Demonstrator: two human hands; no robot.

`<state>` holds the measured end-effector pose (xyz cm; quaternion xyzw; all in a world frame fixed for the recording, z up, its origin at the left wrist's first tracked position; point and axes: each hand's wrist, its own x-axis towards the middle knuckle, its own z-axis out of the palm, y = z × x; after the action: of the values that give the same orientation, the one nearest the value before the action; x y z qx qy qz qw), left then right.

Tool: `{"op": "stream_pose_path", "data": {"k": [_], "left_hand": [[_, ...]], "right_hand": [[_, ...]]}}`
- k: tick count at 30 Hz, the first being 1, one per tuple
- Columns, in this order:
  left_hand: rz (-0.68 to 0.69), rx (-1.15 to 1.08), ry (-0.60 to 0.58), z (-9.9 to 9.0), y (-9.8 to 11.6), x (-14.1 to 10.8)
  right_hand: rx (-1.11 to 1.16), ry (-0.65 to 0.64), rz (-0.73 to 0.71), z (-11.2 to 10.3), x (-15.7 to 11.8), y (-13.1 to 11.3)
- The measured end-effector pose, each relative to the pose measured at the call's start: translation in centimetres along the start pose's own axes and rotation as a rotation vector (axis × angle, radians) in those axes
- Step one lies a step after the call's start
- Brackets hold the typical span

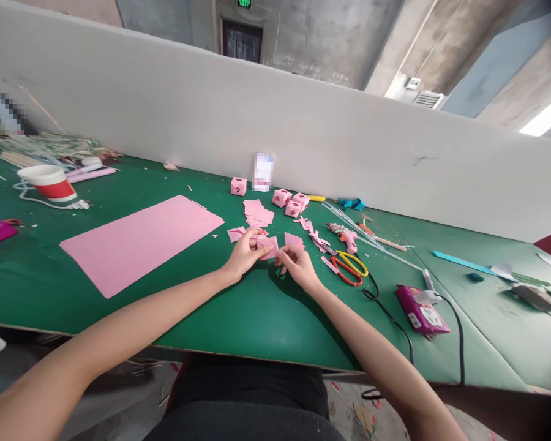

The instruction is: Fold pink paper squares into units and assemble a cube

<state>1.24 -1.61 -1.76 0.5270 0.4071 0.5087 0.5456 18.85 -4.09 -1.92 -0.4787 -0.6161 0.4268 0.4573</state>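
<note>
Between my two hands is a small square of pink paper (267, 245). My left hand (244, 256) pinches its left side between thumb and fingers. At its right edge, the fingertips of my right hand (298, 264) are closed on the paper. A folded pink piece (236, 234) lies just left of my left fingers, and more pink pieces (294, 240) lie behind my right hand. Farther back there is a loose pile of pink paper squares (256, 212). Several pink paper cubes with diamond-shaped holes (282, 197) stand near the partition, one cube (239, 186) apart from the others.
A large pink sheet (142, 245) lies at left, behind it a paper cup (48, 182). To the right are scissors (348, 269), pink scraps (316, 236), a pink glue gun (344, 236) and a magenta power strip (422, 311) with a black cable. A white partition (188, 116) borders the green table.
</note>
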Motion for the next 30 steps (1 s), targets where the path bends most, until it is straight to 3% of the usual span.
{"op": "stream_pose_path", "data": {"k": [8, 13, 30], "left_hand": [[0.068, 0.133, 0.009, -0.24, 0.74, 0.13], [0.031, 0.120, 0.008, -0.41, 0.76, 0.20], [0.002, -0.082, -0.003, -0.50, 0.57, 0.31]], "right_hand": [[-0.083, -0.020, -0.030, -0.42, 0.04, 0.41], [-0.041, -0.021, -0.035, -0.25, 0.17, 0.57], [-0.129, -0.040, -0.037, 0.10, -0.29, -0.26]]}}
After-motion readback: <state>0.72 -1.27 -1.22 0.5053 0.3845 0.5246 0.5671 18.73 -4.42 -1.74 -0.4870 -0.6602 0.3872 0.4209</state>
